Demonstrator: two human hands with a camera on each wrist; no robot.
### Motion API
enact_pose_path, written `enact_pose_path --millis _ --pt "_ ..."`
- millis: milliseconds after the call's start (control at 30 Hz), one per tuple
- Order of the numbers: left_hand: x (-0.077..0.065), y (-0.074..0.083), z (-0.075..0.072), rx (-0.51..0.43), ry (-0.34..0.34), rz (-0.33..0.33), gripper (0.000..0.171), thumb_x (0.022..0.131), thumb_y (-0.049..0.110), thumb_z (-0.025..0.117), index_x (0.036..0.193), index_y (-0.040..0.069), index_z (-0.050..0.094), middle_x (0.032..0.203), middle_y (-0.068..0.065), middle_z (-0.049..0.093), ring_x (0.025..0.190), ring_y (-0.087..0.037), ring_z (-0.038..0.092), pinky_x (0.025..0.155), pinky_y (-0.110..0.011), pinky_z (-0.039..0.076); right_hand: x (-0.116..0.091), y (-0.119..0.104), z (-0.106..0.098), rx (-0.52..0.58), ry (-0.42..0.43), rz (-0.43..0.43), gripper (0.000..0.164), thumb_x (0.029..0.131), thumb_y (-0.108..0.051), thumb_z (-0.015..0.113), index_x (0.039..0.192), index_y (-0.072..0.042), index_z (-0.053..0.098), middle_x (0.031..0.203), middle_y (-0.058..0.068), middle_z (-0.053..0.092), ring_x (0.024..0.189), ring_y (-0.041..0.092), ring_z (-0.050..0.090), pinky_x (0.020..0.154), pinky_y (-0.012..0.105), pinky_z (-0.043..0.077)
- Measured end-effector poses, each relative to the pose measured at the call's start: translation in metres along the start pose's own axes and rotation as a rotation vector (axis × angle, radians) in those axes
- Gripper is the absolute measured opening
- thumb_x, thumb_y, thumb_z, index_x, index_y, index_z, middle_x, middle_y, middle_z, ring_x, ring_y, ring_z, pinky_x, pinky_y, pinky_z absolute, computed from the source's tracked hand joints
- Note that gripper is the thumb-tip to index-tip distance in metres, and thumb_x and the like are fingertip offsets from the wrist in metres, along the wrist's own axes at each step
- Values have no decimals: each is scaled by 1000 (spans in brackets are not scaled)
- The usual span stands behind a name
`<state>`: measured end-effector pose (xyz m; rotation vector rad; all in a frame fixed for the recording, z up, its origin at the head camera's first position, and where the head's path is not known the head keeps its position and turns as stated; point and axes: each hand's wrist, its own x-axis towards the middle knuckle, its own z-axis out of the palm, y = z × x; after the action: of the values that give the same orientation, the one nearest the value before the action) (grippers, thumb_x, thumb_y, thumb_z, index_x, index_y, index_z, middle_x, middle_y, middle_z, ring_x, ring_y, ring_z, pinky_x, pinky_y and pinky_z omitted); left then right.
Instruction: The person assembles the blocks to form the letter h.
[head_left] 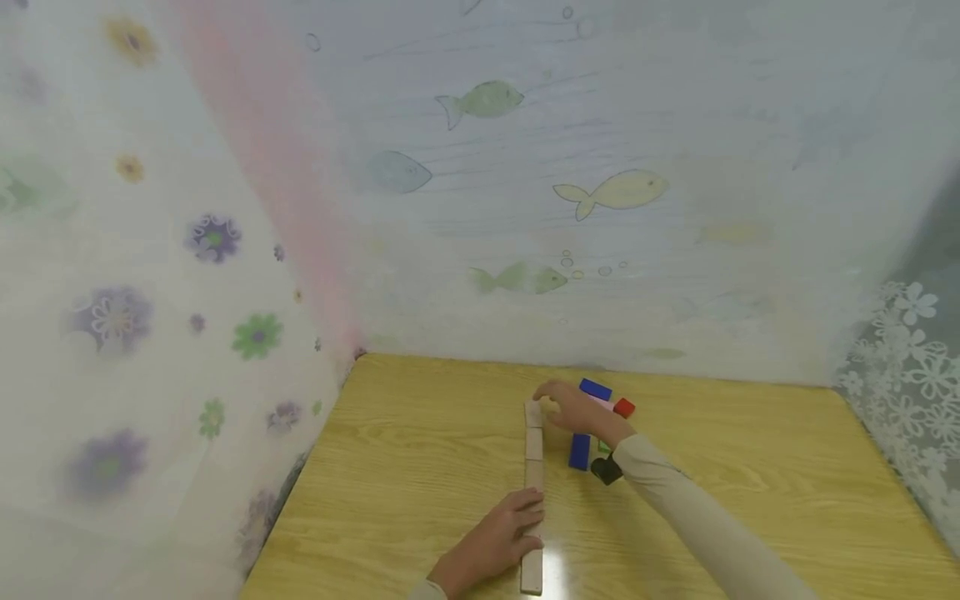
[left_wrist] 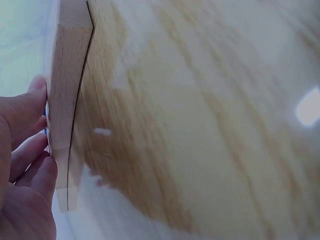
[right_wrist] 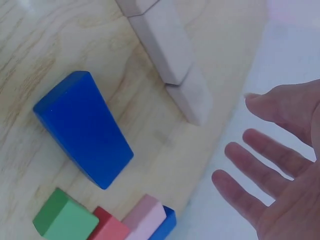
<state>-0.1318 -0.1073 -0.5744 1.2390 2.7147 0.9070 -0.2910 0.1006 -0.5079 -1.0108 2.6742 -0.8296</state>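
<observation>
A straight line of plain wooden blocks [head_left: 533, 443] runs away from the near edge, laid end to end on the table. My left hand [head_left: 491, 537] rests on the nearer part of this line, fingertips and thumb touching the block [left_wrist: 67, 75] in the left wrist view. At the far end, my right hand [head_left: 573, 407] is held beside the last block [right_wrist: 190, 100]. Its fingers are spread and hold nothing in the right wrist view. Closest to that hand on the table is a blue block [right_wrist: 82, 127], lying flat to the right of the line.
Beyond the blue block sit a green block [right_wrist: 65, 215], a red block [head_left: 624, 407], a pink block [head_left: 602, 402] and another blue block [head_left: 596, 388]. Black pieces [head_left: 607, 469] lie under the right forearm. Walls with painted fish and flowers border the wood-grain table [head_left: 405, 467].
</observation>
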Motion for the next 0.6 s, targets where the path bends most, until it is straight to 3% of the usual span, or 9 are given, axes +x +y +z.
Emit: enact_pose_path --millis 600 --pt "-1 -2 2 -10 9 -11 42 93 24 61 125 -4 58 141 -13 45 131 -26 40 105 -35 39 -31 -9 -13 -47 68 -30 28 88 -3 62 115 1 59 118 17 56 104 38 56 84 48 51"
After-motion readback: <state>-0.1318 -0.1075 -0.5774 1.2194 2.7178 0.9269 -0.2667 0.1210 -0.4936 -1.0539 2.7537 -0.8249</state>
